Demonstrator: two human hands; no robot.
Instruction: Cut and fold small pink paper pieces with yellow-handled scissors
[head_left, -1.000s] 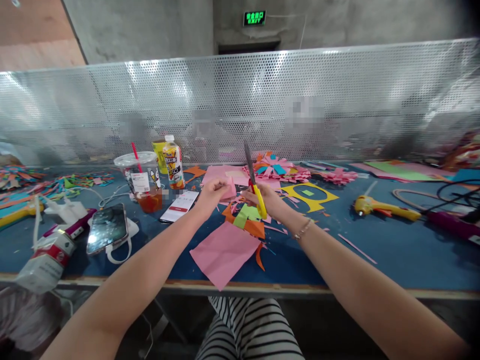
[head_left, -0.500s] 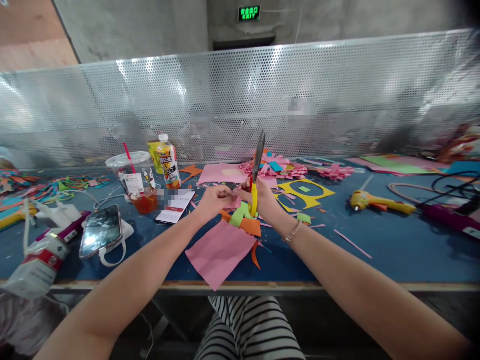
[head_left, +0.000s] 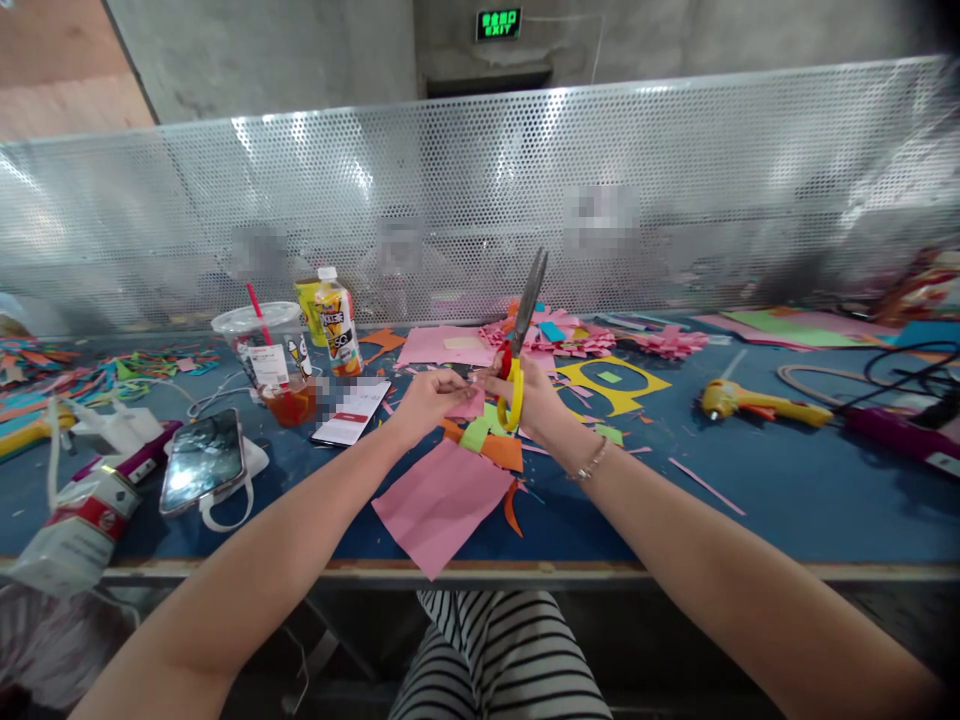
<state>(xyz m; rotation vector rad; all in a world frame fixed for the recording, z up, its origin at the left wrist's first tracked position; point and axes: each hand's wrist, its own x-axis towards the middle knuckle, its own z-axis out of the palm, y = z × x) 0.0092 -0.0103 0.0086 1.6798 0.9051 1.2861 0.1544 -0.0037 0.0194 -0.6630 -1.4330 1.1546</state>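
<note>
My left hand is closed on a small piece of pink paper above the middle of the table. Close beside it, my right hand has the scissors hooked in it by the red and yellow handles, blades pointing up and away. The right fingertips also meet at the edge of the pink piece; whether they pinch it is hard to see. Below the hands lie a larger pink sheet, an orange paper scrap and a green scrap.
Left stand a drink cup, a juice bottle and phones. Right lie a yellow glue gun and cables. Behind are cut yellow paper, pink paper flowers and a perforated metal screen.
The scissors have turned in my right hand, so the blades lean more to the right and the handle loops show wider. My left hand has barely moved.
</note>
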